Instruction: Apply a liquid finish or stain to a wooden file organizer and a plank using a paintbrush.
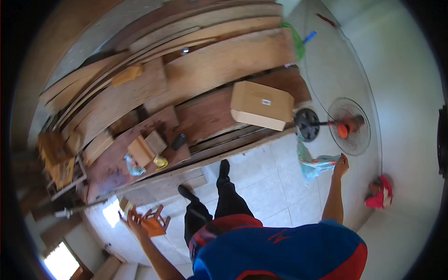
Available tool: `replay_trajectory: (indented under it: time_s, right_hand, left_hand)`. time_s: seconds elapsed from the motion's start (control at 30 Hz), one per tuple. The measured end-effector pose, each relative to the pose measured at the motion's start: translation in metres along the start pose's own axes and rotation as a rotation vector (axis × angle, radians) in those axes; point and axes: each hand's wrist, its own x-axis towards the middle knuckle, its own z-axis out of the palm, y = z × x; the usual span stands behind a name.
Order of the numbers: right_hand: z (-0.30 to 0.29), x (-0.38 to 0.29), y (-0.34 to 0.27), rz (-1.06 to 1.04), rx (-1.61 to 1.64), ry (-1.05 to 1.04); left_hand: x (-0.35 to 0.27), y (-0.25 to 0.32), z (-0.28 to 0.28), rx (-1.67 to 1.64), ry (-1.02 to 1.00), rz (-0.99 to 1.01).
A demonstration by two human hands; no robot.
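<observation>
My right hand [341, 167] is stretched out to the right, pinching one end of a thin light-blue patterned plastic bag [315, 162]. The bag hangs spread out beside the black base of a standing fan [343, 130]. To the left, my left hand [134, 224] is raised in front of an orange wooden stool [155, 224]. A small tan object [126, 204] shows at its fingertips; whether the fingers grip it is unclear. Before me, a closed cardboard box [260, 101] bearing a small label lies on the stacked planks.
Long wooden planks [227, 56] fill the area ahead. On their near left lie wood blocks [140, 150], a tape roll [161, 161], a crumpled plastic bag [134, 166] and a dark object [179, 141]. A red-pink item [380, 192] sits by the right wall.
</observation>
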Motion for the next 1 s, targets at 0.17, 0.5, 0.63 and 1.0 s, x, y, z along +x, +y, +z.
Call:
replay_trajectory:
  time_s: [0.17,0.5,0.63,1.0]
  right_hand:
    - [0.008,-0.108,-0.229,0.053,0.940,-0.881]
    - [-0.016,-0.324,-0.507,-0.343,1.545,-1.822]
    - [-0.022,-0.396,-0.594,-0.892,1.274,-1.721]
    - [-0.024,-0.584,-0.627,-1.113,0.519,-1.488]
  left_hand:
    - [-0.047,0.036,0.054,-0.068,-0.161,-0.084]
    - [-0.120,0.138,0.096,-0.346,-0.743,0.263]
    - [-0.107,0.168,0.072,-0.340,-0.842,0.352]
    - [-0.042,0.204,-0.041,0.111,-0.714,0.894]
